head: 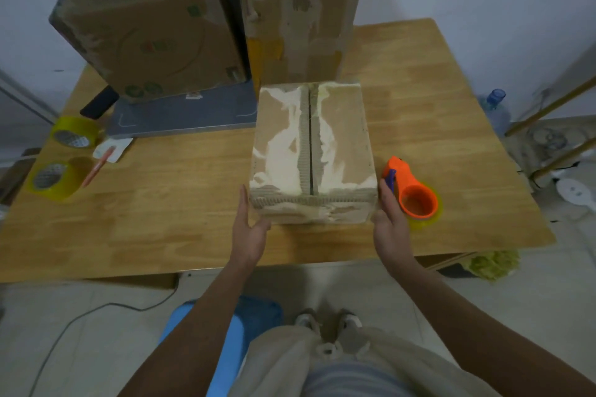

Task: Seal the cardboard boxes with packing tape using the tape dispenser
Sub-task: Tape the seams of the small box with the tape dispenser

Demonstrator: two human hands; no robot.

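both hands flank a small cardboard box [312,151] near the front of the wooden worktop [419,80]. left hand [250,229] lies against the box's left near corner, fingers straight and together along the side, thumb reaching under the front lower edge. right hand [388,216] is pressed flat against the right near corner, fingers straight and together, holding nothing else. the box sits upright with its top flaps closed, the centre seam running away from the person and bare of tape; the top face is scuffed, with pale patches where the paper is torn off.

just to the right of the box, close beside the right hand, an orange tape dispenser [411,190] lies on the worktop with a roll of yellowish tape [429,219] in it and a blue part at its handle.

behind the small box stand two larger worn cardboard boxes: a tall one [300,13] directly behind and a wide one [145,32] to the left, tilted and resting on a grey flat slab [187,116]. at the left edge of the worktop are two spare rolls of yellowish tape [75,132] [53,179], with a red-handled tool [96,167] on a white scrap beside them. a dark flat object [98,103] lies near the slab's left end.
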